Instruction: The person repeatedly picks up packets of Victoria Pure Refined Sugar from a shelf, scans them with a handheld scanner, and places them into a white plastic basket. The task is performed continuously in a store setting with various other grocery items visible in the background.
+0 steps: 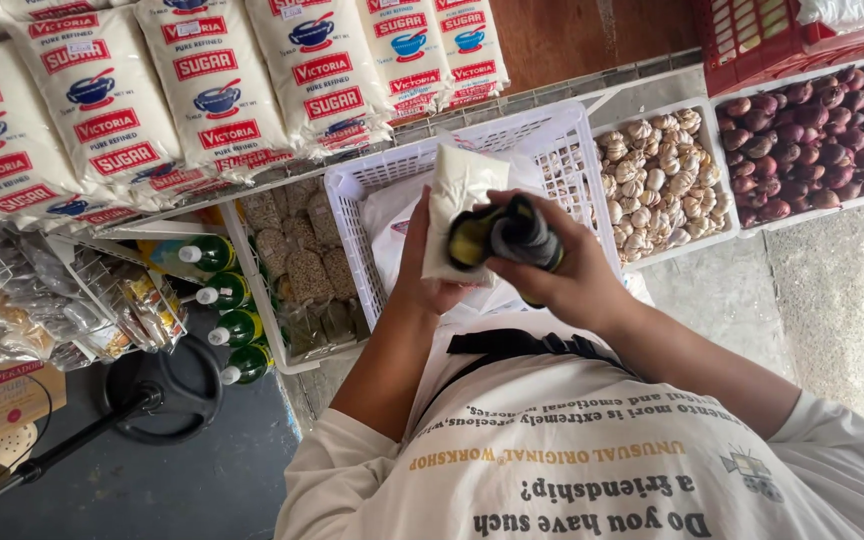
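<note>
My left hand holds a small white plastic packet upright in front of my chest. My right hand grips a black and yellow hand tool and presses its end against the packet's lower right side. Both hands are above a white plastic basket that holds more white packets.
White sacks with red and blue print lie on a shelf at upper left. Trays of garlic and red shallots stand on the right, under a red crate. Green bottles, bagged grains and a black stand base are at left.
</note>
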